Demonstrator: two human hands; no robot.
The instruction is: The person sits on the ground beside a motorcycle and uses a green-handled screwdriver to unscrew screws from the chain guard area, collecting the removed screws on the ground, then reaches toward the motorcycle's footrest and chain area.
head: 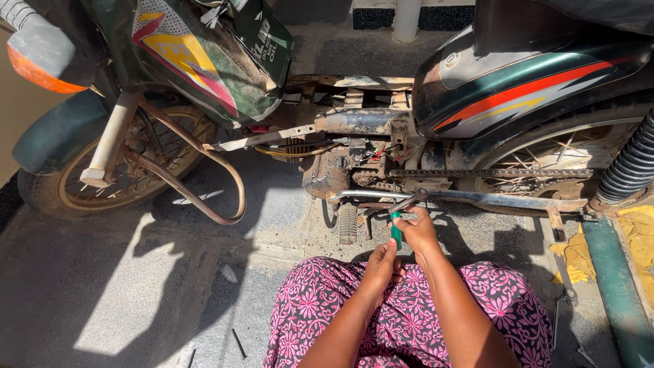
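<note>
From the head view, a green-handled tool (396, 230) is held in both hands. The right hand (417, 230) is closed around the upper part of the handle, and the left hand (381, 267) is wrapped about its lower end, just below the right. The metal head of the tool (411, 200) is set against a long horizontal bar (477, 199) low on the motorcycle, directly above the right hand. Whether the tool head grips a fastener there or only rests on the bar cannot be made out, since that spot is small and partly shaded.

The work appears to be under way rather than finished: the tool is engaged at the bar, and no loosened part is seen lying free beside the hands.

Beyond the hands, the dusty engine block (334, 174) and the drive chain (490, 174) are seen. Up and to the right of the right hand the rear wheel (558, 160) is found, and far to the left the front wheel (75, 187) with a curved guard bar (204, 197). A yellow cloth (640, 238) lies to the far right, and loose nails (238, 343) are scattered on the concrete to the left of the left hand. The person's pink patterned garment (327, 307) lies beneath both forearms.
</note>
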